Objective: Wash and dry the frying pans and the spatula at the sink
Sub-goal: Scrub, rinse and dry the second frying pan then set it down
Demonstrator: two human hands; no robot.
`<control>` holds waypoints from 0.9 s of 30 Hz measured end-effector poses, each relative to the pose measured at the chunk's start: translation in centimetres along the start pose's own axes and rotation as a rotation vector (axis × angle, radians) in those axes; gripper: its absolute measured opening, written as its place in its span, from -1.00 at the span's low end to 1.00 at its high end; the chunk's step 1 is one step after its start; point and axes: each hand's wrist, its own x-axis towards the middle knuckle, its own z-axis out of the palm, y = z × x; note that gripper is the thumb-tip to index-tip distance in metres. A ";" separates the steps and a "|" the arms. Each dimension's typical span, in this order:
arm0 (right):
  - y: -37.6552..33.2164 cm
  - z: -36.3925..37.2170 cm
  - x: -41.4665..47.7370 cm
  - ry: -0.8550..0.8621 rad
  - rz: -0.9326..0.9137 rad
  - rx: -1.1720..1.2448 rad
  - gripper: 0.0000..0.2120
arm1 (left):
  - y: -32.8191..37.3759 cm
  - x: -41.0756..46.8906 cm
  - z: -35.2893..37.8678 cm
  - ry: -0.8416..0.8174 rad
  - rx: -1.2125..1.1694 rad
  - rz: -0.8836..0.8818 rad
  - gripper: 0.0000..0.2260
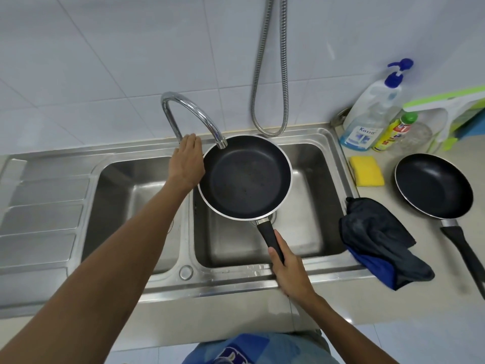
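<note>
Our right hand (287, 269) grasps a frying pan (245, 177) by its handle over the sink's (236, 281) right basin. Our left hand (187, 161) lies at the tap (183, 109) behind the sink; we cannot tell its grip. A second pan (434, 186) sits right of the sink.

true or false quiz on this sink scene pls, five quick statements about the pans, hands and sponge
1. The right hand grips the handle of a frying pan held over the right basin. True.
2. Water streams from the faucet into that pan. False: no stream shows at the spout.
3. The second frying pan lies in the left basin. False: it sits on the counter, right of the sink.
4. A yellow sponge lies on the counter beside the sink. True.
5. The left hand holds the sponge. False: it reaches to the faucet's base.
</note>
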 end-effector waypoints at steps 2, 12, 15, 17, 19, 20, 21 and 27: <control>0.0 0.1 0.0 0.001 0.001 -0.002 -0.51 | 0.0 -0.3 0.1 0.023 -0.028 -0.017 -0.59; -0.1 0.1 -0.1 0.007 -0.007 -0.001 -0.50 | 0.0 -5.0 2.9 0.062 -0.140 -0.038 -0.45; 0.0 0.1 -0.1 0.005 -0.004 -0.009 -0.50 | -0.3 -5.0 2.8 0.044 -0.158 -0.027 -0.45; 0.0 0.1 0.0 0.013 -0.007 -0.018 -0.50 | -0.2 -4.7 2.7 0.030 -0.180 -0.035 -0.46; 0.0 0.2 -0.1 0.011 -0.016 -0.014 -0.50 | 0.0 -4.8 2.8 0.017 -0.185 -0.043 -0.45; -0.1 0.2 -0.2 0.007 -0.018 -0.008 -0.50 | 0.2 -4.9 2.9 0.013 -0.179 -0.038 -0.43; -0.1 0.2 -0.2 0.004 -0.017 -0.005 -0.50 | 0.4 -5.1 3.1 0.006 -0.187 -0.033 -0.41; 0.0 0.2 -0.1 0.001 0.002 -0.010 -0.48 | 1.4 -5.9 4.5 0.053 -0.283 -0.052 -0.43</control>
